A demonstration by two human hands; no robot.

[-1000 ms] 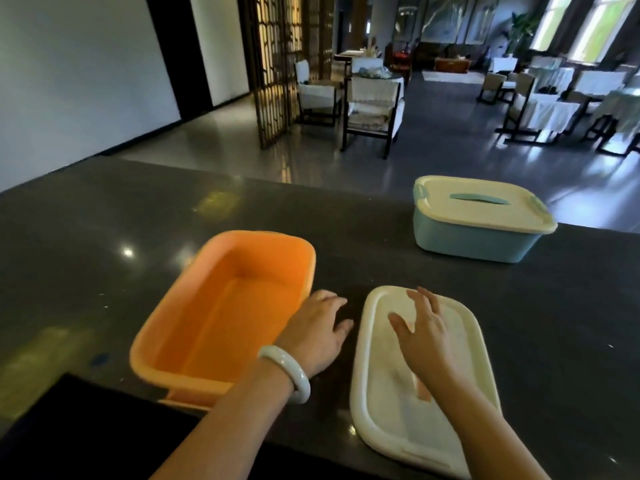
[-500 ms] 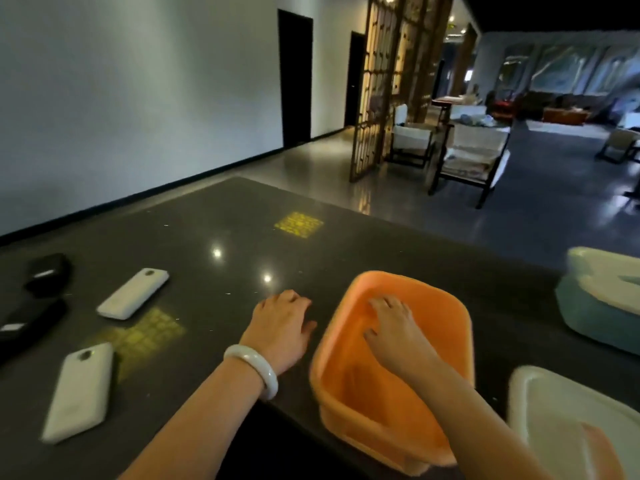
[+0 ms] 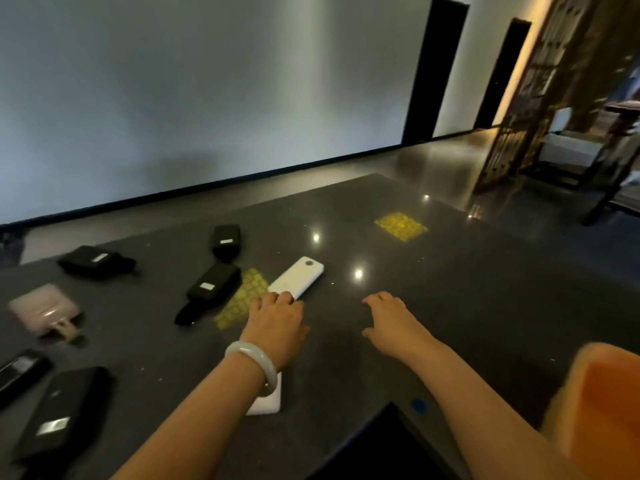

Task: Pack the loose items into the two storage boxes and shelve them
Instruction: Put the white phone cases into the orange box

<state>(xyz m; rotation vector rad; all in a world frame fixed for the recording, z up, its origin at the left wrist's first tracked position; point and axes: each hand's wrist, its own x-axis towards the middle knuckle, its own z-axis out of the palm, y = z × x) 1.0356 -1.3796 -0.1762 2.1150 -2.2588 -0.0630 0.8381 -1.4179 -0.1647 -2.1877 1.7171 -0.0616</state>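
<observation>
Orange storage box (image 3: 602,410), contents blurred, sits at my right. White power bank (image 3: 298,280) lies flat, long axis running away rightward; my left hand (image 3: 277,320) fingertips touch its near end. My right hand (image 3: 391,320) hovers relaxed, holding nothing.

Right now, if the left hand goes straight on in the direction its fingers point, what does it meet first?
The left hand would meet the white power bank first. Its fingertips are already at the bank's near end; whether they touch it is unclear. Beyond that lies bare dark countertop.
</observation>
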